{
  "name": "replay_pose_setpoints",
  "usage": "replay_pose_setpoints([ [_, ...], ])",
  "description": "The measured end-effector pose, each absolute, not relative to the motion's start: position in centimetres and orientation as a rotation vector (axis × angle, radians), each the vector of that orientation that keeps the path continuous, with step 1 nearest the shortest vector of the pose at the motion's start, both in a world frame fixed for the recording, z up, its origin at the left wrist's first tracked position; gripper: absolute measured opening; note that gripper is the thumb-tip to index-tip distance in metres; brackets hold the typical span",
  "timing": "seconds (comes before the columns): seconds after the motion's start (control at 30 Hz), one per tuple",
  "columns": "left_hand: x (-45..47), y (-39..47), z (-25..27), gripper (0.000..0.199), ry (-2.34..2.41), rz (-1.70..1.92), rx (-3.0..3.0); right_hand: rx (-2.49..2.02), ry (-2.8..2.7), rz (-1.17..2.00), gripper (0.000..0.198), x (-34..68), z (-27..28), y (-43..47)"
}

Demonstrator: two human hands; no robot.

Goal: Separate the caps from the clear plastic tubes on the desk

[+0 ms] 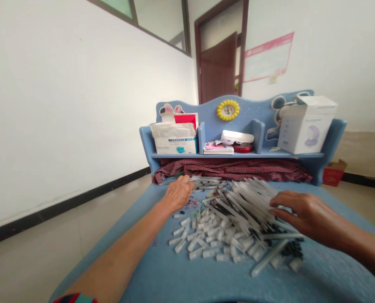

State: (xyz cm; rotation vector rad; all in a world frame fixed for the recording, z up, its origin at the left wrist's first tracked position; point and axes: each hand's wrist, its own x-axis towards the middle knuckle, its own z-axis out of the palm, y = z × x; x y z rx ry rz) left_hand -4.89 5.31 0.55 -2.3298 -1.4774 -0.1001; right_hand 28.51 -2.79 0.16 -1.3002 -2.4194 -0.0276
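Observation:
A heap of long translucent plastic pen barrels (250, 198) lies across the middle of the blue table. In front of it is a loose pile of short clear caps (212, 235), with small black pieces (291, 248) at the right. My left hand (178, 192) is closed at the back left, beside a row of pens (208, 183) with dark ends; its fingertips are partly hidden, so what they hold is unclear. At the heap's right edge, my right hand (304, 210) has thumb and fingers apart, close to the barrel ends.
Behind the pile lies a folded red plaid cloth (231, 169) under a blue shelf (238, 155). On the shelf are a mask box (175, 143), a red round tin (243, 148) and a white carton (306, 126). A red box (333, 173) stands on the floor.

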Motion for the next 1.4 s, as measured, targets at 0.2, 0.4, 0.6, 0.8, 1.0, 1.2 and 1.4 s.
replay_pose_setpoints([
  [0.2, 0.0, -0.1, 1.3, 0.019, -1.011, -0.220, -2.505, -1.099, -2.320, 0.112, 0.024, 22.9, 0.5, -2.8],
  [0.4, 2.3, -2.6, -0.1, 0.013, -0.757, -0.440, -2.603, -1.015, -2.186, 0.288, 0.037, 22.3, -2.1, -3.5],
  [0.6, 2.1, -2.2, -1.3, 0.014, -0.789, -0.823, -2.594, -1.086, -2.210, 0.468, 0.037, 23.3, -2.0, -3.4],
  [0.8, 1.9, -2.5, -1.4, 0.024, -0.686, -0.904, -2.630, -1.115, -2.264, 0.559, 0.036, 23.5, -1.9, -3.4],
  [1.0, 1.7, -2.8, -0.8, 0.030, -0.565, -0.858, -2.689, -1.018, -2.280, 0.477, 0.025, 23.8, -1.7, -3.9],
  [1.2, 1.6, -2.5, -0.9, 0.036, -0.586, -0.782, -2.690, -0.995, -2.314, 0.466, 0.024, 24.0, -1.5, -3.6],
  [1.4, 1.5, -2.6, -1.0, 0.034, -0.590, -0.763, -2.655, -1.032, -2.300, 0.519, 0.033, 23.8, -1.1, -3.8],
])
